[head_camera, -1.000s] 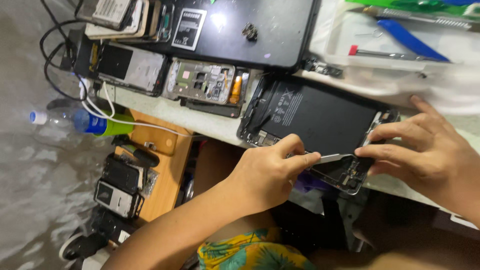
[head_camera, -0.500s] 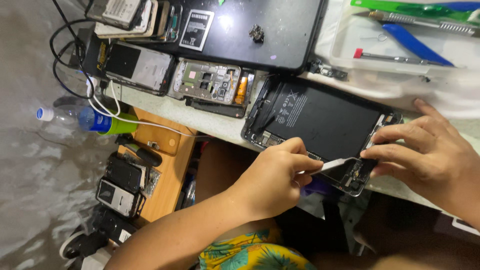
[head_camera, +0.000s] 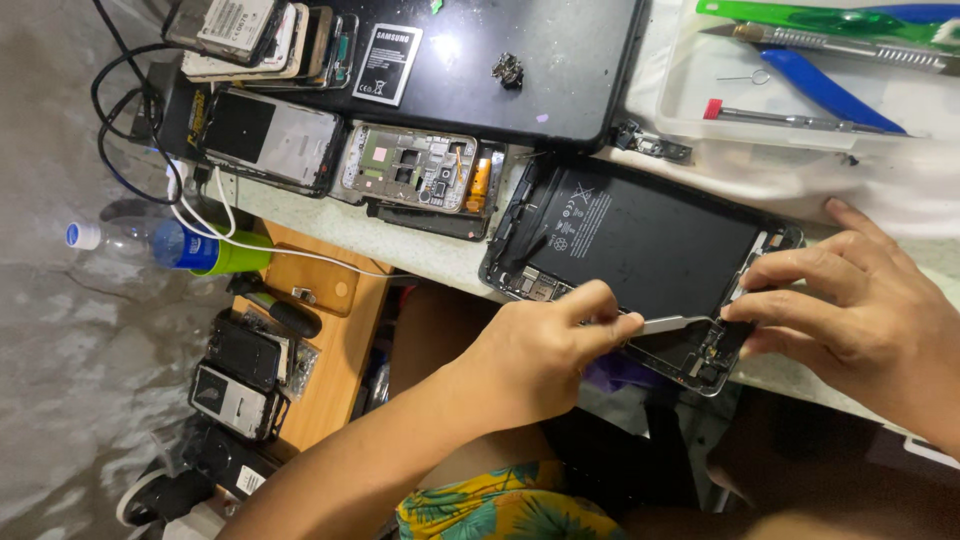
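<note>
Fingers (head_camera: 600, 305) of my left hand (head_camera: 540, 355) pinch a thin metal pry tool (head_camera: 672, 324); its tip sits at the lower edge of the opened tablet (head_camera: 640, 250). Right hand (head_camera: 860, 310) steadies that edge, its fingers pressed on the frame, grasping nothing I can make out.

Head view: tablet lies back-up near the tabletop (head_camera: 420, 250) edge, dark battery exposed. An opened phone (head_camera: 415, 170) lies to its left; a tray (head_camera: 800, 125) of tools sits beyond.

Judgement: prying step under way at a small part by the frame. Next move calls for gentle, shallow leverage while the frame is held down.
</note>
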